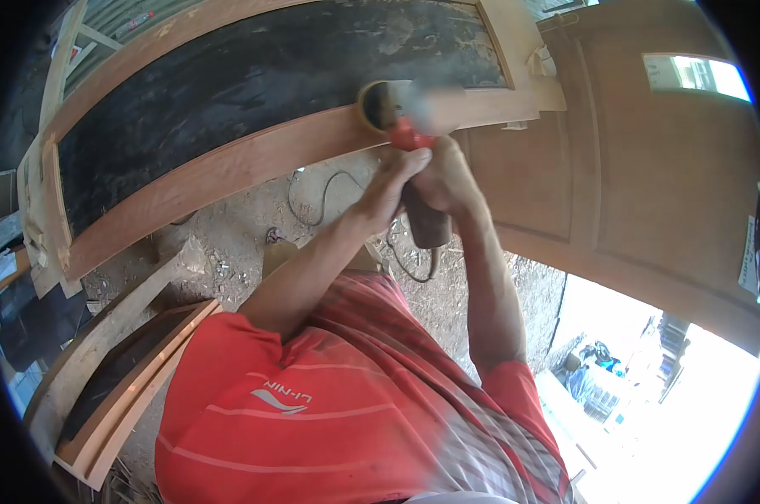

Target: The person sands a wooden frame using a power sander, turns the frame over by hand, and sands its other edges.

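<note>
Both my hands are wrapped round a power tool (427,220) with a dark body and a red neck. My left hand (394,181) closes on it from the left, and my right hand (447,178) closes on it from the right, beside the red part. The tool's round disc (373,107) stands tilted at the inner edge of a wooden frame (254,165), near its right end. Inside the frame lies a dark panel (228,101) with pale scuffs. A blurred patch hides part of the tool's head.
A brown panelled door (649,168) stands at the right. A cable (319,206) crosses the littered floor below the frame. At the lower left lean a curved wooden piece (102,323) and a smaller framed panel (140,391). Bagged items (594,382) are at the lower right.
</note>
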`<move>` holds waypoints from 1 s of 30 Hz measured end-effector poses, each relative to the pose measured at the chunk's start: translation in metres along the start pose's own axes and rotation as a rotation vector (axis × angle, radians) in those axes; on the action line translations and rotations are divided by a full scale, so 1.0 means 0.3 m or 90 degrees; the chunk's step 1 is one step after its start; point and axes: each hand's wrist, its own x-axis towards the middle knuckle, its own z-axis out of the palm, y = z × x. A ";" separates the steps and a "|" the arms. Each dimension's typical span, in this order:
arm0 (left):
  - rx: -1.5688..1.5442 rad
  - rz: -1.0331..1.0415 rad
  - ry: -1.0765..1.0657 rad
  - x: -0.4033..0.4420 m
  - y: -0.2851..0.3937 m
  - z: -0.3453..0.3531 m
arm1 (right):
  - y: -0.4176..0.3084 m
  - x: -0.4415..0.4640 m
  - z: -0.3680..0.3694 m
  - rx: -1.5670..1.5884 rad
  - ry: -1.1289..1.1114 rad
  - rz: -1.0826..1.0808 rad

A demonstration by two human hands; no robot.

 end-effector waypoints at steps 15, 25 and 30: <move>0.072 0.172 0.010 -0.105 0.015 -0.096 | -0.033 -0.030 0.184 0.079 -0.005 -0.075; -0.065 0.122 0.073 -0.478 0.235 -0.256 | -0.327 -0.077 0.490 0.022 -0.112 -0.046; -0.055 0.159 0.112 -0.800 0.398 -0.447 | -0.589 -0.152 0.794 -0.073 -0.165 -0.062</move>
